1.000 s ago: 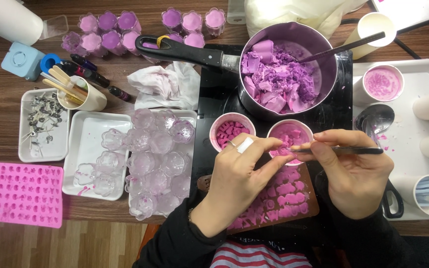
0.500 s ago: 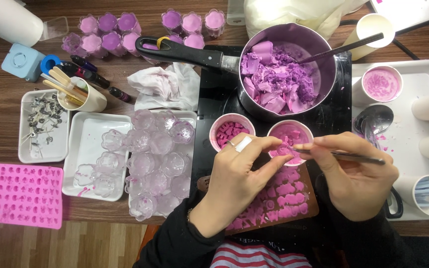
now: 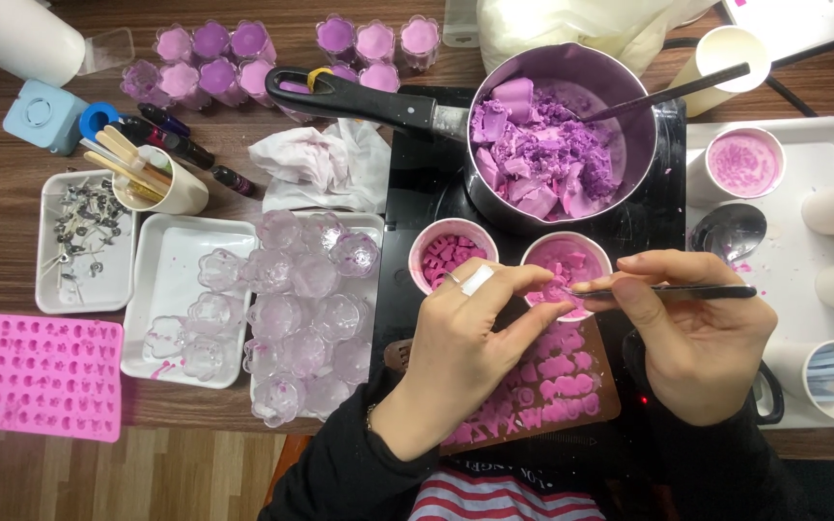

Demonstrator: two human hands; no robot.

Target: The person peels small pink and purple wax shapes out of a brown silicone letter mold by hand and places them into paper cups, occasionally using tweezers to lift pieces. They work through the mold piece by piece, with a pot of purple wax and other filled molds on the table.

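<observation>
**Tweezers over the pink wax cup**

Head view: tweezers (image 3: 673, 289) held level in the right hand (image 3: 697, 338) — thumb and fingers pinched on the shaft, tips at the rim of the right paper cup (image 3: 564, 270) of pink pieces. Left hand (image 3: 460, 338) beside it, fingers curled together, fingertips meeting the tweezer tips over that cup; a ring shows on one finger. Brown mould (image 3: 552, 386) with pink shapes lies under both hands. Second cup (image 3: 451, 253) of pink chunks just left. Saucepan (image 3: 557, 135) of purple wax lumps sits behind on the black hob. Clear flower-shaped holders (image 3: 306, 309) and a pink silicone mould (image 3: 45, 376) lie to the left — white tray (image 3: 822, 174) on the right.
</observation>
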